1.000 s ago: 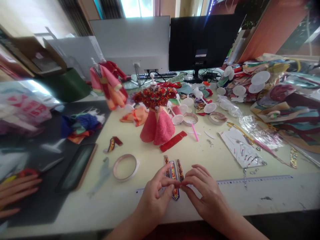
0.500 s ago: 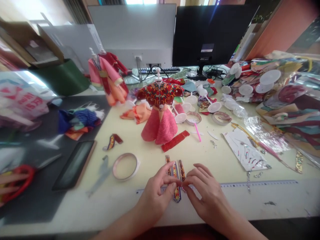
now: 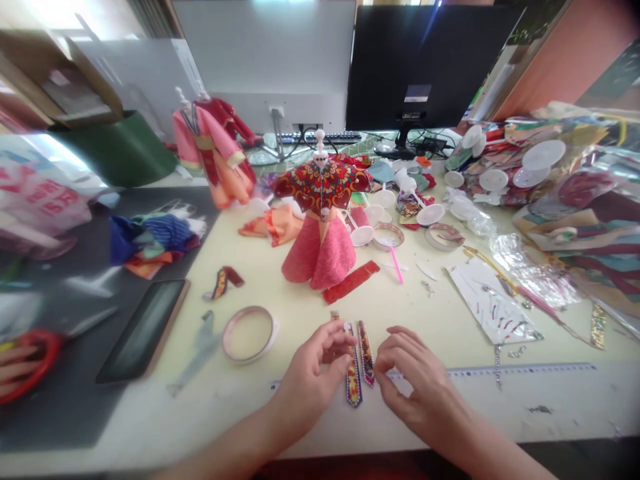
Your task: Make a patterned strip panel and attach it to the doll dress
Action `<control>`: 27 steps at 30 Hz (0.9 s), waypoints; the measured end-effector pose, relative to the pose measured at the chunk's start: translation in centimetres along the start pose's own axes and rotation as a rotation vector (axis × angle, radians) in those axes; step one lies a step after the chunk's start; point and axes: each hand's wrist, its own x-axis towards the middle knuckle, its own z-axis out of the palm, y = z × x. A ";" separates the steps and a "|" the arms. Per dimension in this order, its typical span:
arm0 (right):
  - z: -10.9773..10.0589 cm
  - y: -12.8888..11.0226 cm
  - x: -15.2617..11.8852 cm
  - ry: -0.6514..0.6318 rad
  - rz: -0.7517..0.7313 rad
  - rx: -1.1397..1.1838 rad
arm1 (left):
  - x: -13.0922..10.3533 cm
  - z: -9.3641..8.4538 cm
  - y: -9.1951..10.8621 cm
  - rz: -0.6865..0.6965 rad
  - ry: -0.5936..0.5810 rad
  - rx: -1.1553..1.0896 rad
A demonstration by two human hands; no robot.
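My left hand [image 3: 317,367] hovers over the left side of several patterned ribbon strips, its fingers curled and thumb drawn in close to them. It covers part of the long pointed strip [image 3: 354,385], which has a blue edge and a row of small white beads. A shorter pointed strip [image 3: 366,353] lies between my two hands. Just right of it is my right hand [image 3: 415,373], with index fingertip and thumb brought together. Whatever either set of fingers may hold is too small or hidden to make out. A ruler [image 3: 520,369] runs beneath my hands.
Beyond the strips, a doll-size dress form [image 3: 320,227] wears a red patterned top and pink skirt. A tape roll [image 3: 226,333] and phone [image 3: 143,330] lie left. Another person's hand [image 3: 20,367] grips red scissors [image 3: 50,360]. A card of trims [image 3: 493,300] lies right.
My hands have moved apart from where their fingertips met above the strips. The right one shifted slightly right, uncovering the shorter strip, and my left fingers curled in more.
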 end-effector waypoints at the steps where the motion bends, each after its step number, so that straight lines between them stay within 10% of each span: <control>1: -0.4 0.4 0.3 -0.014 0.033 0.029 | 0.1 -0.1 -0.1 0.097 0.014 0.138; 10: -1.8 5.6 5.5 -0.473 0.482 0.136 | 2.2 1.1 -1.2 0.922 -0.140 1.073; 27: -0.6 6.6 8.3 -0.718 0.481 0.076 | 3.1 1.6 -3.0 0.963 -0.063 1.149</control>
